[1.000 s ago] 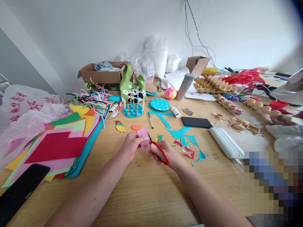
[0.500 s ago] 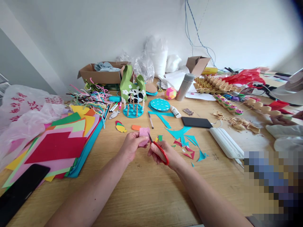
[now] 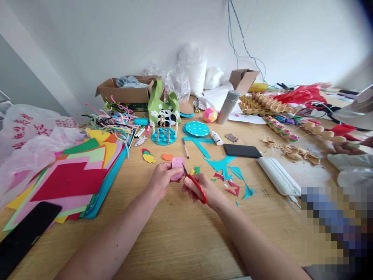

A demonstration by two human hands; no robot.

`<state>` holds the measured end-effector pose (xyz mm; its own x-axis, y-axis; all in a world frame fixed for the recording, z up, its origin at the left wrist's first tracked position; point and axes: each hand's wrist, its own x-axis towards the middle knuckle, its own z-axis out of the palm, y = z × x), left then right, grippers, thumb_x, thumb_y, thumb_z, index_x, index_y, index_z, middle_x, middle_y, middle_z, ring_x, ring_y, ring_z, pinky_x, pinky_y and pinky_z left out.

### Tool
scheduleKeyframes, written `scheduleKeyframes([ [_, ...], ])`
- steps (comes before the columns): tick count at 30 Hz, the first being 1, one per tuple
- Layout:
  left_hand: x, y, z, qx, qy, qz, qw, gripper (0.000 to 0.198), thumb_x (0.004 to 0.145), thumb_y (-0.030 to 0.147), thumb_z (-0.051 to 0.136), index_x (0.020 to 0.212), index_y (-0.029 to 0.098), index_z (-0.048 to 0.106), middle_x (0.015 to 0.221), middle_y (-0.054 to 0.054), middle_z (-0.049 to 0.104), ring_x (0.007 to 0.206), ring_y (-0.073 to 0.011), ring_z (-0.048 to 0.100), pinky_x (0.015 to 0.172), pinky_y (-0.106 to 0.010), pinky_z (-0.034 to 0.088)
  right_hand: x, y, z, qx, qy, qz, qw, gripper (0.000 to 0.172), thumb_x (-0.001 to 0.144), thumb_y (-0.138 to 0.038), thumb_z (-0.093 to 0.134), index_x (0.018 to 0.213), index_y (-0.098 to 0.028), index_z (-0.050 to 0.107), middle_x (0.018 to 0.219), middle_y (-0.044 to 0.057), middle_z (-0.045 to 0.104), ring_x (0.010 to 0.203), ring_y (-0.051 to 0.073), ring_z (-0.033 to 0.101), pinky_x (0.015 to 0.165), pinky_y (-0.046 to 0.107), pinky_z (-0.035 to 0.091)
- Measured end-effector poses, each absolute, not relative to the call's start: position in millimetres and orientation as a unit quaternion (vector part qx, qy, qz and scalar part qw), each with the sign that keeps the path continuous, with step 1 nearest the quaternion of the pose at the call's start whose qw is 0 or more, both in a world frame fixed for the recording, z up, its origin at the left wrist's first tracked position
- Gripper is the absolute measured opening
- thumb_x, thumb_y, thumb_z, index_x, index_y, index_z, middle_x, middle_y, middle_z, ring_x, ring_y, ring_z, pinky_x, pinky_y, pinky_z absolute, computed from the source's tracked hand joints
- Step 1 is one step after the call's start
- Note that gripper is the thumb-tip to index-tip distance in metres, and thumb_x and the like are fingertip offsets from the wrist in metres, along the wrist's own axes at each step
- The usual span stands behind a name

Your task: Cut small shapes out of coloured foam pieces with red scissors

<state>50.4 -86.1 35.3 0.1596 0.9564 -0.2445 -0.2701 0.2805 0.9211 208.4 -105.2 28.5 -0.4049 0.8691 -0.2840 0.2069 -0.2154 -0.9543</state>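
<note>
My left hand point(image 3: 163, 178) pinches a small piece of pink paper point(image 3: 177, 165) between thumb and fingers. In my right hand point(image 3: 201, 186) is a pair of scissors point(image 3: 199, 188) with red handles, its dark blades at the right edge of the paper. Just beyond the paper lie an orange paper piece point(image 3: 167, 157) and a few oval cut-outs point(image 3: 149, 156) in yellow, green and red. To the right of my hands are blue paper scraps point(image 3: 223, 164) and red paper scraps point(image 3: 233, 188). A pen point(image 3: 185, 149) rests behind the paper.
Coloured paper sheets point(image 3: 70, 181) and a black phone point(image 3: 32, 233) lie left. Behind stand a green panda bag point(image 3: 164, 107), blue discs point(image 3: 196, 128) and a grey bottle point(image 3: 229, 107). A power bank point(image 3: 241, 151) and white power strip point(image 3: 278, 177) lie right, near another person's hand point(image 3: 346, 147).
The scissors have shifted very slightly at the pink paper's right edge. Both hands stay in nearly the same place, and the things on the table have not moved.
</note>
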Motion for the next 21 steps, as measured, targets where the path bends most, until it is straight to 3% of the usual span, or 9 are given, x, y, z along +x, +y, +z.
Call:
scheduleKeyframes([
  [21, 48.7, -83.5, 35.5, 0.378, 0.457, 0.476, 0.649, 0.021, 0.055, 0.029, 0.078, 0.062, 0.013, 0.067, 0.056, -0.001, 0.062, 0.052, -0.0107, 0.051, 0.053, -0.024, 0.038, 208.9, -105.7, 26.7, -0.485, -0.562, 0.617, 0.263, 0.058, 0.070, -0.071, 0.066, 0.061, -0.014, 0.062, 0.042, -0.003, 0.048, 0.034, 0.007, 0.042, 0.035, 0.019, 0.025],
])
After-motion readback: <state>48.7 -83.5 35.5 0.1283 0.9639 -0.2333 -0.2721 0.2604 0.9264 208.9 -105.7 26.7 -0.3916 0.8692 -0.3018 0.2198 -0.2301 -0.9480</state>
